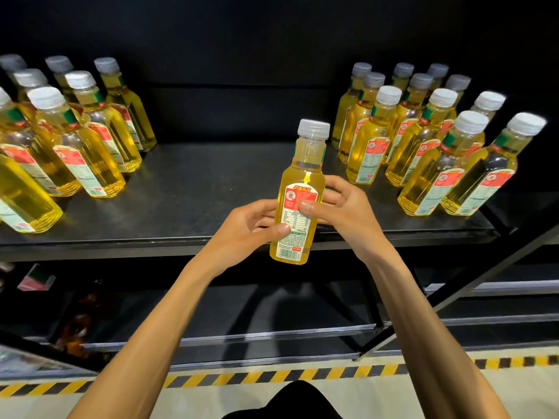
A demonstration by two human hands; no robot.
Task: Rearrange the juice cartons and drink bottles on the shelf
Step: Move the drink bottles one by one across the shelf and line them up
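Observation:
A yellow drink bottle (302,176) with a grey cap and a red and white label is held upright in front of the black shelf (187,189), its base just past the shelf's front edge. My left hand (251,225) grips its lower body from the left, thumb on the label. My right hand (341,207) wraps it from the right, thumb across the label. Several matching bottles stand in a group at the shelf's left (90,140). Another group of several stands at the right (423,140).
The middle of the shelf between the two bottle groups is bare. Lower black shelves (230,328) lie below, with dark items at the lower left (75,325). A diagonal black brace (472,282) crosses on the right. Yellow and black hazard tape (272,376) marks the floor.

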